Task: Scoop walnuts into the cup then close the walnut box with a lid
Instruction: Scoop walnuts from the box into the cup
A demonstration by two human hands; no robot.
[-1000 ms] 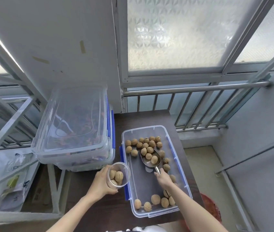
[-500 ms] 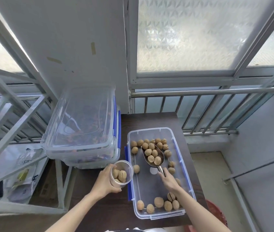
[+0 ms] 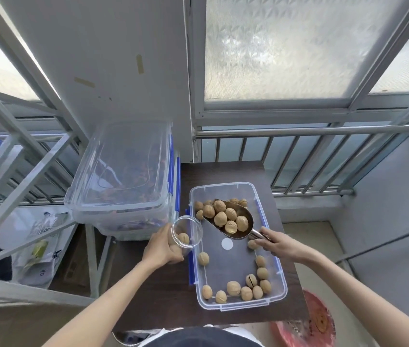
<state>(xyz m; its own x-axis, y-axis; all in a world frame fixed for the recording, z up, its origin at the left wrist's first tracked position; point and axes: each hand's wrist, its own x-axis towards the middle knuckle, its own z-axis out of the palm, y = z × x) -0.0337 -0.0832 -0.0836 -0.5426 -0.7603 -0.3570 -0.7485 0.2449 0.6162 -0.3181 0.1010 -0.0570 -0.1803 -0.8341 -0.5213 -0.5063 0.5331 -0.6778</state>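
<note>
An open clear walnut box (image 3: 279, 276) with blue clips sits on the dark table (image 3: 163, 291), with walnuts (image 3: 238, 289) loose at its near and far ends. My right hand (image 3: 279, 245) grips the handle of a metal scoop (image 3: 236, 235) loaded with several walnuts, held above the box with its mouth pointing left. My left hand (image 3: 162, 247) holds a clear plastic cup (image 3: 185, 230) tilted toward the scoop, just left of the box rim. The cup holds a few walnuts.
A larger clear lidded container (image 3: 123, 176) stands stacked at the table's back left. A metal railing (image 3: 311, 132) and frosted window lie behind. A metal rack (image 3: 18, 171) with bags stands at the left; a red basin (image 3: 308, 324) sits on the floor at the right.
My right hand has lifted the scoop, full of walnuts, out of the pile and swung it toward the cup. My left hand has tilted the cup toward the scoop.
</note>
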